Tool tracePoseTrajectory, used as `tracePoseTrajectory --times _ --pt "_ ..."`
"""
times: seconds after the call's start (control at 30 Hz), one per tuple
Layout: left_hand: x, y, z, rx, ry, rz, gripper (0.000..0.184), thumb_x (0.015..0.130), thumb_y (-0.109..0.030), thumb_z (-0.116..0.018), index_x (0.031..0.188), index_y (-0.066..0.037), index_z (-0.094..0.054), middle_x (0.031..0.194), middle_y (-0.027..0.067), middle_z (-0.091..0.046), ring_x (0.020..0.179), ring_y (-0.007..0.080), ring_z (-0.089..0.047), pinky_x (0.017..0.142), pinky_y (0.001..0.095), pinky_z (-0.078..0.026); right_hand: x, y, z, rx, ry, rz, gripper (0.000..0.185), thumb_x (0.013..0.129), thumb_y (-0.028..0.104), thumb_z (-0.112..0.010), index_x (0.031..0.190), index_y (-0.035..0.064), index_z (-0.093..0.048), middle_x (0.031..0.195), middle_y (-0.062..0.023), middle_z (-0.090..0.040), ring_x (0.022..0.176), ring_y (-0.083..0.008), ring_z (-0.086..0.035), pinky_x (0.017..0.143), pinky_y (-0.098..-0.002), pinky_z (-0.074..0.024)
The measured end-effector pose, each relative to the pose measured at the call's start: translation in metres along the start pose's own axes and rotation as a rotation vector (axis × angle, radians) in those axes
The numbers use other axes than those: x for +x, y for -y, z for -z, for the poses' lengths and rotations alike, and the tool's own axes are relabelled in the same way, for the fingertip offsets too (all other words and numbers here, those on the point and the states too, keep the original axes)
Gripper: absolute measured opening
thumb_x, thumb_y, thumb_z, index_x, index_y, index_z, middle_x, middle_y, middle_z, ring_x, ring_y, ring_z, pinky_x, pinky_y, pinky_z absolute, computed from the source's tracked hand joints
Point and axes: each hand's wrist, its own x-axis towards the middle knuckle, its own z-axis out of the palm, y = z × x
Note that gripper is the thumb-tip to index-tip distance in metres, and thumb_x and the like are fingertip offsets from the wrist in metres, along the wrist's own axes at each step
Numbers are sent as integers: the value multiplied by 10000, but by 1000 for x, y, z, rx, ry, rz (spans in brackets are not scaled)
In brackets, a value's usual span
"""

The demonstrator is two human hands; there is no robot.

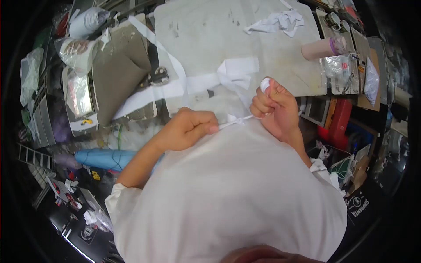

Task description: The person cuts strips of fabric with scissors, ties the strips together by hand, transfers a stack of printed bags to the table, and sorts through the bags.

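A thin white fabric strip [226, 124] is stretched between my two hands, close in front of my shirt, with a knot-like bunch near its middle. My left hand [188, 127] is closed, pinching the strip's left end. On the other side my right hand [277, 105] is closed around the right end, and a white bit of material shows above its fingers. Just beyond my hands, a wider white band [169, 89] lies across the table and runs left. A loose white ribbon [162, 44] curves over it. My fingers partly hide the strip's ends.
Behind my hands stands a pale work table [206, 30] with crumpled white cloth [280, 23] on it. A pink tumbler [322, 47] lies at the right edge. A grey-brown fabric-covered panel [123, 65] sits left, a blue roll [105, 159] lower left, and a red object [338, 118] right.
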Motion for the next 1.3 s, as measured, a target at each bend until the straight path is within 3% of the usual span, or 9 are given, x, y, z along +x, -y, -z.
tracePoseTrajectory --times 0.03,0.13,0.23,0.27,0.37,0.5,0.63,0.73,1.3 --pt "9 5 2 16 6 -6 172 953 -162 -617 867 -13 -627 702 76 -573 588 159 -504 637 291 -423 9 3 1 2 7 16 256 1057 208 -426 826 101 -452 622 28 -309 554 -114 -288 562 -296 -294" --pt "35 8 -2 -563 -210 -489 411 974 -393 -620 804 -23 -563 824 128 -523 575 109 -429 525 254 -380 21 5 -7 104 -32 199 266 1069 226 -398 858 97 -496 634 27 -323 556 -104 -278 565 -287 -298" --pt "36 -2 -4 -909 9 -465 421 994 -393 -583 786 -37 -498 791 112 -510 579 110 -446 521 237 -382 20 -1 -19 239 19 96 290 1076 247 -379 873 93 -519 645 26 -333 557 -103 -285 561 -282 -301" --pt "27 -9 -1 -953 136 -284 447 1010 -408 -545 766 -50 -433 741 69 -484 559 103 -409 500 233 -339 20 0 -17 205 74 109 291 1075 247 -383 869 87 -513 639 26 -329 555 -105 -283 559 -283 -297" --pt "9 4 -3 -1005 48 -24 419 1033 -397 -504 821 -36 -479 749 62 -479 538 80 -298 458 231 -235 9 -7 -7 75 146 30 288 1073 243 -401 864 73 -503 625 24 -322 551 -106 -276 553 -284 -285" --pt "-10 -10 -9 -737 -16 32 496 1008 -480 -505 751 -75 -380 675 27 -419 576 86 -304 508 240 -253 -2 -9 -9 -33 154 -89 257 1054 249 -459 857 88 -497 601 23 -321 535 -105 -273 541 -290 -245" --pt "-14 -9 -10 -719 -8 53 511 996 -502 -514 747 -80 -369 676 26 -415 592 93 -318 528 234 -255 -8 -9 -3 -36 100 -77 260 1057 257 -454 873 78 -486 593 33 -310 525 -98 -269 539 -290 -246" --pt "-15 -4 -13 -746 7 -46 433 1033 -403 -500 769 -71 -413 714 33 -440 606 82 -283 537 231 -241 -10 -9 -3 -9 93 -52 287 1068 249 -445 877 48 -518 600 26 -295 539 -98 -239 536 -289 -259" --pt "-15 -6 -9 -650 33 -39 452 1031 -419 -503 776 -49 -452 732 -1 -433 644 87 -299 579 232 -250 -12 -5 -1 25 -10 -43 277 1049 239 -487 836 64 -504 597 30 -295 517 -101 -253 520 -294 -242"
